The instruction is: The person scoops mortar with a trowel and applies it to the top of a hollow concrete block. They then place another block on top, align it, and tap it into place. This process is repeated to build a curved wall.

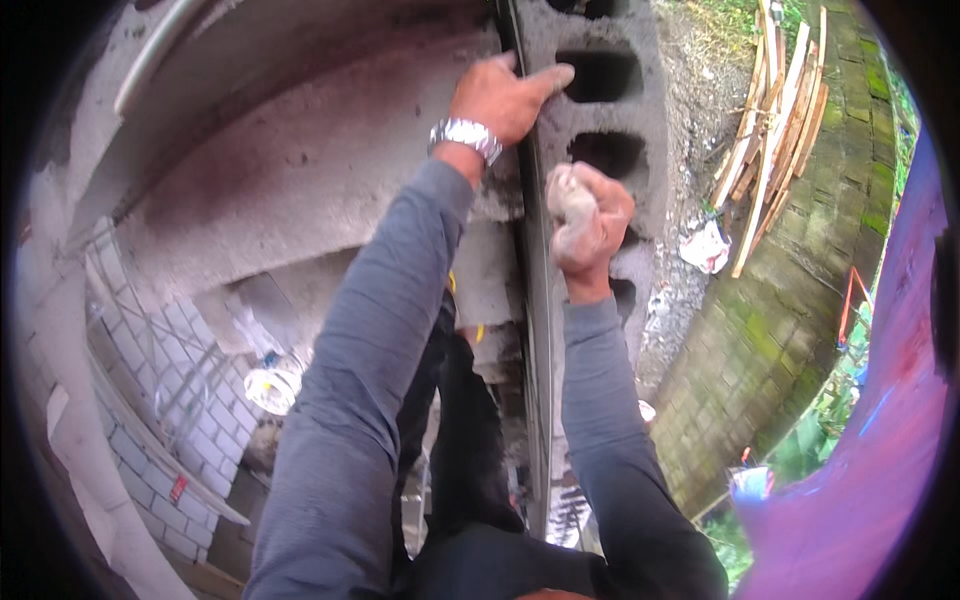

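A long, narrow straight bar (534, 300) runs from the far edge down toward my body, against the side of a row of grey hollow concrete blocks (545, 30). My left hand (505, 98), with a silver watch (466, 137) at its wrist, is closed over the bar's far part. One digit reaches across onto the block by a dark hollow. Nearer to me, my right hand (590, 217) is a tight fist above the blocks, just right of the bar. Its knuckles look dusty, and nothing sticks out of it. Part of the block hollows is hidden behind it.
Concrete steps (300, 170) descend on the left beside my legs. A white block wall (170, 370) stands lower left. Right of the blocks lie rubble, a pile of wooden strips (775, 120) and a mossy brick surface (760, 340). Purple material (850, 510) hangs at the right edge.
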Tool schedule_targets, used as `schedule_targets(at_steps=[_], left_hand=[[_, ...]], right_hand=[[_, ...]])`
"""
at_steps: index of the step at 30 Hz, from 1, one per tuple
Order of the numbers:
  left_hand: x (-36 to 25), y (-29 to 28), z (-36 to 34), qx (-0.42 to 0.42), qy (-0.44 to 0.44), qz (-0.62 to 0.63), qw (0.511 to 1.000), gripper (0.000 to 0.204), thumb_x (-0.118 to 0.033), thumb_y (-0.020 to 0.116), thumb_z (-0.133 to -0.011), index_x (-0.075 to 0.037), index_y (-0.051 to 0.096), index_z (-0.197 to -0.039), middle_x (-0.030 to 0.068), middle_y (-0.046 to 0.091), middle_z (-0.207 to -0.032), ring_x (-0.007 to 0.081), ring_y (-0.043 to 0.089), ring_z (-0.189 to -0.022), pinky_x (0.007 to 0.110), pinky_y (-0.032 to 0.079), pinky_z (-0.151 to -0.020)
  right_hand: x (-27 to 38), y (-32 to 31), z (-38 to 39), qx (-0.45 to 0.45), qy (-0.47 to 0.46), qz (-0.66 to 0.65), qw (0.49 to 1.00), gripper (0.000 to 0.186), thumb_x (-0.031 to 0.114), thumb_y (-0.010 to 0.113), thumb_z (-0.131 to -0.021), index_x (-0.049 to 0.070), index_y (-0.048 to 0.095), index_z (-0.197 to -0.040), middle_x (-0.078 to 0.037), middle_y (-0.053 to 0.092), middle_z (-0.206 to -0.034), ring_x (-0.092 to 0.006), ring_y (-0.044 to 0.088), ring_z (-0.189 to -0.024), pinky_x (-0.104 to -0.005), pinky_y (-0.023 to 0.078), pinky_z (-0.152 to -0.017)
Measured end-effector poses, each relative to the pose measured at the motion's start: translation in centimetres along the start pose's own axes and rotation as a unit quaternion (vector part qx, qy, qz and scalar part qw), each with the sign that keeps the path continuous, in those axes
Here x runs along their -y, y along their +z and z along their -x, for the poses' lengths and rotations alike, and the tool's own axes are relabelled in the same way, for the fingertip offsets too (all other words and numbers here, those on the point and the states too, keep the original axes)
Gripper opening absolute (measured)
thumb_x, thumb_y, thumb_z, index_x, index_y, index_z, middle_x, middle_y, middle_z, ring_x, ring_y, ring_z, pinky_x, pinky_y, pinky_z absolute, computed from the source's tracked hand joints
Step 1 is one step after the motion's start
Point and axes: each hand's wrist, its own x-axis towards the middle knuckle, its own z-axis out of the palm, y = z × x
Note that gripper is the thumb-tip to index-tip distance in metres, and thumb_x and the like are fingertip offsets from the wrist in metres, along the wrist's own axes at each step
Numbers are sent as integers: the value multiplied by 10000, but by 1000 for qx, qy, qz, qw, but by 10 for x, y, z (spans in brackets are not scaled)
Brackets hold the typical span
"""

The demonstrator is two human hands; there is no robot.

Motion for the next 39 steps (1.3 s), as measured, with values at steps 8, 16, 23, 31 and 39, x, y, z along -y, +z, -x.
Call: schedule_targets(at_steps=[8,16,23,31,39], left_hand=[[-30,-17,5,12,-134,167,977,670,-581,762,-850,28,735,-1128,164,771,-979,220,725,-852,367,548,-799],[-23,-20,6,37,-162,185,969,611,-539,763,-867,8,745,-1138,138,779,-983,205,724,-871,355,544,-824],[-22,-13,-1,17,-151,220,963,603,-545,777,-822,-2,748,-1084,192,770,-971,325,741,-898,407,556,-859],[-14,-10,5,-6,-172,156,973,765,-612,741,-803,66,698,-1154,303,721,-1049,437,700,-1021,470,544,-922],[-22,-11,4,15,-182,150,972,850,-567,738,-840,110,590,-1332,276,740,-982,385,729,-971,425,564,-890]], right_hand=[[23,4,-9,11,40,6,999,120,14,603,-886,-49,659,-801,-15,518,-582,-73,467,-508,-281,352,-477],[60,12,-17,-12,-27,-51,998,132,-18,609,-832,-38,566,-709,-50,463,-562,-146,436,-472,-312,327,-468],[27,13,-29,31,31,35,998,139,21,602,-858,-52,603,-740,-47,482,-573,-92,434,-500,-309,332,-473],[35,30,-107,92,-101,-178,974,193,3,475,-973,-45,662,-968,-5,440,-608,-72,360,-469,-273,265,-409],[8,82,-217,82,-358,124,922,430,210,321,-1071,131,343,-648,12,270,-563,-91,231,-464,-246,188,-382]])
